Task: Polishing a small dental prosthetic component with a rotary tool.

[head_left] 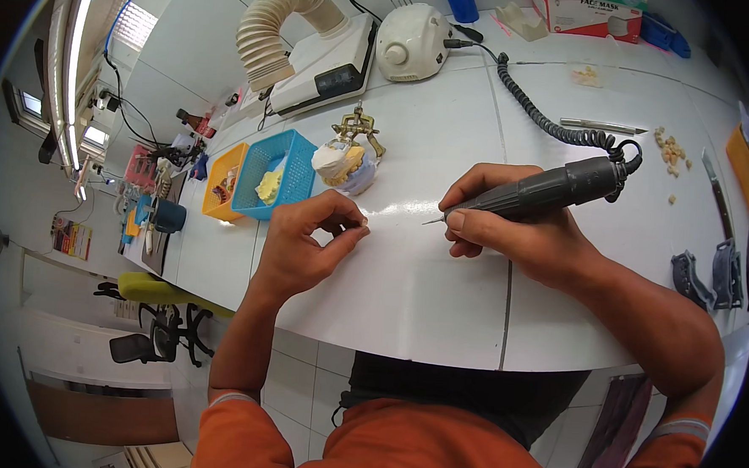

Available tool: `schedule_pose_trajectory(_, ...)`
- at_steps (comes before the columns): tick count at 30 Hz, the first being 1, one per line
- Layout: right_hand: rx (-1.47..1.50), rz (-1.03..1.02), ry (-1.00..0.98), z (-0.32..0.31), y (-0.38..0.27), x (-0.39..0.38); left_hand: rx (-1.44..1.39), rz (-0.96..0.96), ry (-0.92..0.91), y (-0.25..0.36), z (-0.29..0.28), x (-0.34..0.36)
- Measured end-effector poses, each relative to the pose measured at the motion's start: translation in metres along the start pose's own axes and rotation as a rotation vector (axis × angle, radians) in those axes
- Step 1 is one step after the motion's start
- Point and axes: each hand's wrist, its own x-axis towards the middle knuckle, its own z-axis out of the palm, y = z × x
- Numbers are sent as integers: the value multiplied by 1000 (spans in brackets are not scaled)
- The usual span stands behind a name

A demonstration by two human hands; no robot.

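My left hand (311, 239) is closed in a pinch, thumb against fingertips, with a tiny pale denture tooth (365, 222) mostly hidden between them. In my right hand (519, 229) lies a black dental handpiece (555, 190), gripped like a pen. Its thin metal bur (433, 222) points left toward the pinched tooth, with a gap between the two. Beyond my left hand stands a brass articulator (360, 130) carrying a plaster dental model (340, 164). A coiled black cord (533, 111) links the handpiece to the white control box (412, 43).
A blue basket (297, 183) and a yellow basket (213, 206) stand at the left. Behind them sits a dust extractor with a ribbed hose (271, 25). On the right lie loose teeth (671, 152), a metal tool (600, 125), a knife (717, 197) and grey flask-like pieces (702, 281).
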Motion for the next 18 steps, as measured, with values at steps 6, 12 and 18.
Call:
schedule_pose_trajectory(6, -52, 3, -21, 1, -4, 0, 294, 144, -105, -2, -5, -4)
schedule_pose_trajectory(12, -75, -10, -22, 2, -4, 1, 422, 193, -3, -3, -2, -4)
schedule_pose_trajectory(18, -86, -16, -25, 1, -6, 0, 462, 133, -31, -4, -4, -8)
